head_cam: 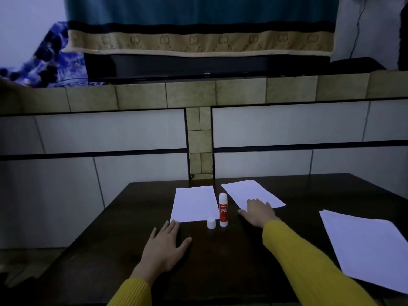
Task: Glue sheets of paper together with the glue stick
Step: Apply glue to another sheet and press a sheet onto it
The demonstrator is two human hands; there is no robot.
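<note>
A: Status on our hands?

B: Both flat and spread, gripping nothing. Left hand (164, 246) palm-down on the dark counter (220, 272), fingertips touching the near edge of the left sheet (194, 204). Right hand (257, 212) lies on the near corner of the right sheet (254, 192).

A: Glue stick?

B: We see the glue stick (223, 209) upright between our hands, in the gap between the two sheets. Red body, white top end. Its white cap (211, 223) stands on the counter just beside it, on the left-hand side.

A: More paper?

B: A paper stack (366, 248) well to the outside of our right arm, near the counter edge.
</note>
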